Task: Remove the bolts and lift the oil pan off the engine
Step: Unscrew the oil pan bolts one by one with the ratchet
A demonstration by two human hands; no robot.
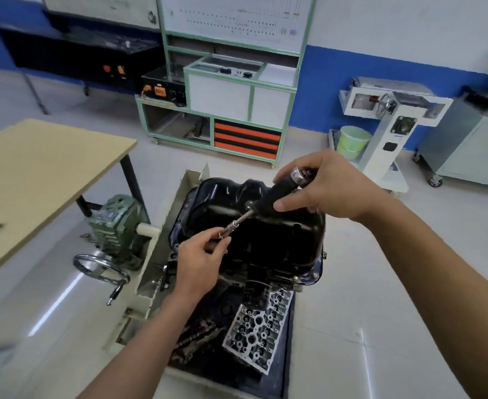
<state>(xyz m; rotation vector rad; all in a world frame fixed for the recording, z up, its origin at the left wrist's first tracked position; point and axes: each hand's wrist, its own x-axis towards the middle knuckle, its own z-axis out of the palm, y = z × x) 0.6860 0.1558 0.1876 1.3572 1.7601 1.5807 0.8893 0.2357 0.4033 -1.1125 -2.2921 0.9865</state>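
We find the right hand (327, 191) gripping the socket driver (274, 195), the left hand (198, 262) pinching its shaft (241, 220); the oil pan (294, 240) sits atop the engine (268, 279); judged stiff, weighty, oily; lift by its flange (315, 272).

The glossy black oil pan (294, 234) sits in front of me, sump upward, on the engine (266, 279), its blue-edged flange lying flat along the dark block.

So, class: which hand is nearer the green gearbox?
Left. The left hand pinches the tool by its shaft, just right of the gearbox; the right hand grips its handle farther right, above the oil pan.
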